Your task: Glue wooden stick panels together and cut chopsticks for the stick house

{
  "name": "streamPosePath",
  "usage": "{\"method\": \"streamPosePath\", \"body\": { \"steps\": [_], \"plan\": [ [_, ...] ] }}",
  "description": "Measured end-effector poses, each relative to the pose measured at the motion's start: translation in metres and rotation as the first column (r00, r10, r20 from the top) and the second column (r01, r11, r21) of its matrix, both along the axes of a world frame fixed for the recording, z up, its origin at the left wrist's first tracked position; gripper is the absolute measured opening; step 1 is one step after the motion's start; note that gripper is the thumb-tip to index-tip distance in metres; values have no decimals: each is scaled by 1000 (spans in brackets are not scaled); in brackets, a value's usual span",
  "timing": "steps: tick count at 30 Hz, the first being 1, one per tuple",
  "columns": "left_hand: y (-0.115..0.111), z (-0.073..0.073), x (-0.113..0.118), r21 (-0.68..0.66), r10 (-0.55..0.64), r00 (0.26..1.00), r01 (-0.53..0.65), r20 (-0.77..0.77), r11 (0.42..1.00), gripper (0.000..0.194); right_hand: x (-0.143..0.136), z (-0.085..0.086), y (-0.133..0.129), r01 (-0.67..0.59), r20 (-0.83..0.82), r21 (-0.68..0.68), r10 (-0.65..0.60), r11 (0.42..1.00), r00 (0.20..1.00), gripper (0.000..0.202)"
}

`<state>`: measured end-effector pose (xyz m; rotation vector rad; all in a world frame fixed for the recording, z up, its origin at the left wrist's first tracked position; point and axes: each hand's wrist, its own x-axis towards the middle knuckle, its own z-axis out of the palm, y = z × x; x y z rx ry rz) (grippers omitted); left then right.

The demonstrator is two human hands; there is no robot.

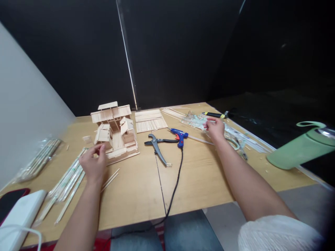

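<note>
My left hand is at the front left corner of a small wooden model house built of thin sticks. Its fingers curl towards the thumb, and what lies between them, if anything, is hidden. Beneath and beside that hand lie wrapped chopsticks and two bare thin sticks. My right hand reaches over clear plastic wrappers at the right, its fingertips drawn together. Whether it pinches a wrapper I cannot make out. Between the hands lie a blue glue gun and grey-handled cutters.
A flat stick panel and loose sticks lie at the back. A black-and-yellow tool and a green bottle are on the right. At the left are a bagged bundle and a white power bank. The glue gun's cord crosses the front edge.
</note>
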<state>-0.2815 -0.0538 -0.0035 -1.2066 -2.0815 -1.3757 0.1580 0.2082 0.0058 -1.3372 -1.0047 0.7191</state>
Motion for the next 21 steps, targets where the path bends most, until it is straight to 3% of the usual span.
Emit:
{"method": "streamPosePath", "body": {
  "steps": [7, 17, 21],
  "plan": [
    [-2, 1, -5, 18, 69, 996, -69, 48, 997, 32, 24, -6, -10, 149, 90, 78, -156, 986, 984, 14],
    [-2, 2, -5, 148, 48, 952, -96, 301, 984, 48, 13, -12, -6, 48, 152, 94, -62, 994, 986, 13],
    [0, -2, -7, 169, 48, 944, -108, 327, 980, 47, 15, -19, -3, 54, 237, 134, -85, 989, 968, 12]
  ]
}}
